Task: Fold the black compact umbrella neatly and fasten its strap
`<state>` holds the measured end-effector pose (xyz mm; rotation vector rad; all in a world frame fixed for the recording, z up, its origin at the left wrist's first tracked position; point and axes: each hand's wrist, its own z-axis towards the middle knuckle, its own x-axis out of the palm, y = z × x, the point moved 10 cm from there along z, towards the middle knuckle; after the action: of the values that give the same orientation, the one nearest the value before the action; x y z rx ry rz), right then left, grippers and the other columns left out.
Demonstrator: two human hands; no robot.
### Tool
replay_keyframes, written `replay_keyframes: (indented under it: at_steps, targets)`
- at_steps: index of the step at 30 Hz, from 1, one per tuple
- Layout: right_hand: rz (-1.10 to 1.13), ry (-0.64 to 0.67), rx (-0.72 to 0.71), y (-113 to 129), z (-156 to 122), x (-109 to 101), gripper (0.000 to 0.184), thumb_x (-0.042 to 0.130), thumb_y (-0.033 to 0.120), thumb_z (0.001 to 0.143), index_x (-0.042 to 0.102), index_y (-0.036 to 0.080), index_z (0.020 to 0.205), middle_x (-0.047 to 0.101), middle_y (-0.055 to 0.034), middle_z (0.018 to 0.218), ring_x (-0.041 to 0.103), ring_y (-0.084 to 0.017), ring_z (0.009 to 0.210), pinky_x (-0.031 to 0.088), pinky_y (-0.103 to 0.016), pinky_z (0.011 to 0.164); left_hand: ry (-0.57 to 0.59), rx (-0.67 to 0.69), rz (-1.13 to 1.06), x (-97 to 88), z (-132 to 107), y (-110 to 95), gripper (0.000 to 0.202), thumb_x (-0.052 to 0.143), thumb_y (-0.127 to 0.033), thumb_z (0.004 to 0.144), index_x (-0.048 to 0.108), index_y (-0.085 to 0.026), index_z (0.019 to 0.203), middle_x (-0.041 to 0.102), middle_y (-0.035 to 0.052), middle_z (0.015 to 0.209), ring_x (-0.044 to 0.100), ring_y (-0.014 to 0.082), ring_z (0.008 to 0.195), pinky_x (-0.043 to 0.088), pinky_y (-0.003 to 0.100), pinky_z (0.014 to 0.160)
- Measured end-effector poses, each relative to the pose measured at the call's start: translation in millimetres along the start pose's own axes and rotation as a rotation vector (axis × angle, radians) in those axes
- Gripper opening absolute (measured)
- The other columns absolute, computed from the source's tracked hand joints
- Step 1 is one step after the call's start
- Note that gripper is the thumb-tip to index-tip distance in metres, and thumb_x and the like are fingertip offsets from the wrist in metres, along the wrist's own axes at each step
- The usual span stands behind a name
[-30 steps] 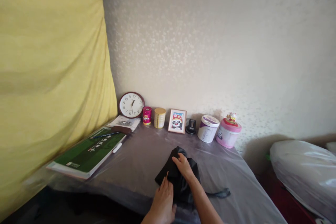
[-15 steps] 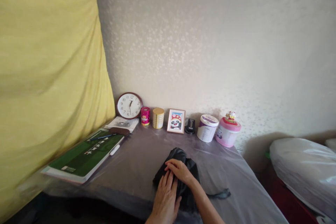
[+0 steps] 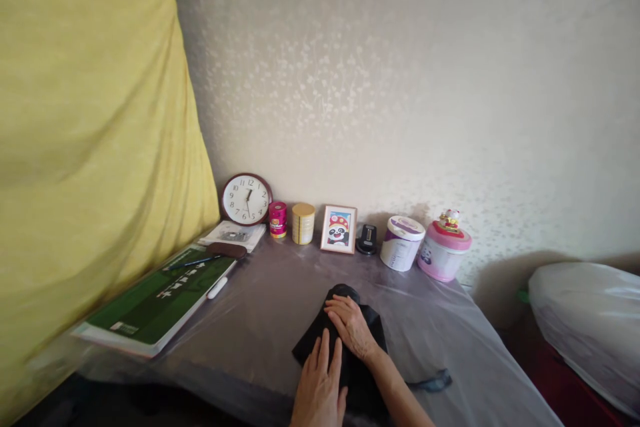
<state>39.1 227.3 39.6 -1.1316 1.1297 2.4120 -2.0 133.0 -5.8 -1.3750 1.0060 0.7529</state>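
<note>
A folded black cloth item (image 3: 373, 330) with a slightly shiny surface lies near the table's front edge. Its exact kind is hard to tell under my hands. A dark strap end (image 3: 434, 381) sticks out from it to the right. My left hand (image 3: 320, 377) rests flat on its near part, fingers spread and pointing away from me. Farther up, my right hand (image 3: 350, 325) lies across the top with its fingers stretched out. Both palms press on the cloth, and neither hand grips it.
Along the wall stand a clock (image 3: 247, 199), a pink can (image 3: 278, 220), a yellow can (image 3: 303, 224), a panda picture frame (image 3: 339, 229), a black device (image 3: 367, 240) and two tubs (image 3: 402, 247). A green book (image 3: 165, 300) lies left, beside a yellow curtain (image 3: 100, 147).
My hands have drawn apart: the right has slid a little up and right over the cloth, while the left has opened its fingers lower down. The view has shifted slightly.
</note>
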Motion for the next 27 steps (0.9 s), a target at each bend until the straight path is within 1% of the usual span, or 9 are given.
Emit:
replay_keyframes:
  at_steps: [4,7,10,12,14,18,21,24,27]
  targets:
    - [-0.061,0.024,0.069,-23.5,25.1,1.0,0.030,0.039,0.029,0.090,0.068,0.026,0.095,0.067,-0.0026,0.106,0.047,-0.020,0.117,0.021,-0.042,0.105,0.024,-0.032,-0.056,2.6,1.0,4.0,0.068,0.044,-0.034,0.078,0.016,-0.022,0.139,0.004,0.0065,0.148,0.013,0.0295,0.135,0.022,0.046,0.108]
    - [-0.075,0.033,0.159,-44.7,39.0,4.1,0.028,0.041,0.027,0.088,0.069,0.026,0.090,0.067,-0.0007,0.105,0.049,-0.018,0.113,0.028,-0.034,0.100,0.048,-0.049,-0.067,4.1,0.9,6.0,0.069,0.044,-0.034,0.078,0.014,-0.022,0.139,0.003,0.0064,0.148,0.012,0.0291,0.135,0.023,0.045,0.107]
    - [-0.080,0.004,0.259,-66.4,46.7,4.2,0.029,0.039,0.026,0.088,0.068,0.024,0.087,0.068,-0.0033,0.101,0.058,-0.018,0.100,0.037,-0.030,0.090,0.067,-0.053,-0.051,0.0,-0.9,3.6,0.069,0.043,-0.031,0.077,0.014,-0.021,0.139,0.003,0.0066,0.148,0.011,0.0282,0.135,0.022,0.043,0.108]
    - [-0.090,-0.045,0.336,-80.1,46.5,-2.2,0.032,0.036,0.026,0.089,0.068,0.021,0.085,0.070,-0.0064,0.092,0.061,-0.019,0.092,0.039,-0.030,0.085,0.074,-0.050,-0.033,-3.3,-2.4,1.1,0.069,0.042,-0.027,0.076,0.014,-0.020,0.139,0.003,0.0070,0.148,0.011,0.0272,0.135,0.021,0.041,0.108]
    - [-0.104,-0.119,0.414,-91.7,40.3,-16.2,0.033,0.035,0.027,0.088,0.067,0.019,0.084,0.069,-0.0090,0.091,0.061,-0.021,0.092,0.039,-0.031,0.086,0.070,-0.048,-0.011,-5.7,-3.8,-0.3,0.069,0.041,-0.024,0.076,0.013,-0.019,0.139,0.003,0.0077,0.148,0.011,0.0264,0.136,0.021,0.040,0.108]
    - [-0.120,-0.275,0.534,-106.3,5.4,-58.8,0.031,0.035,0.029,0.085,0.063,0.018,0.093,0.065,-0.0111,0.104,0.057,-0.023,0.102,0.035,-0.033,0.092,0.031,-0.031,0.002,-7.9,-5.9,-1.4,0.067,0.039,-0.025,0.078,0.012,-0.018,0.139,0.003,0.0084,0.148,0.013,0.0256,0.135,0.024,0.039,0.106]
    - [-0.107,-0.332,0.602,-111.1,-36.6,-83.4,0.035,0.032,0.034,0.084,0.062,0.017,0.091,0.066,-0.0128,0.099,0.060,-0.023,0.093,0.041,-0.033,0.083,0.011,-0.029,-0.001,-8.1,-7.8,0.1,0.065,0.036,-0.027,0.080,0.011,-0.018,0.140,0.003,0.0086,0.149,0.014,0.0254,0.135,0.025,0.038,0.106]
    - [-0.061,-0.314,0.656,-111.3,-77.6,-86.8,0.034,0.034,0.037,0.081,0.062,0.020,0.078,0.068,-0.0097,0.080,0.064,-0.022,0.075,0.046,-0.030,0.066,-0.013,0.001,-0.040,-10.7,-10.0,0.7,0.066,0.035,-0.030,0.081,0.009,-0.016,0.140,0.003,0.0090,0.149,0.013,0.0248,0.135,0.024,0.037,0.106]
    - [0.105,-0.286,0.766,-113.3,-110.1,-72.4,0.030,0.038,0.041,0.077,0.062,0.022,0.074,0.067,-0.0049,0.070,0.063,-0.019,0.061,0.045,-0.026,0.050,-0.008,0.041,-0.092,-11.7,-11.6,2.3,0.075,0.042,-0.034,0.077,0.006,-0.015,0.140,0.002,0.0095,0.149,0.011,0.0243,0.136,0.024,0.036,0.106]
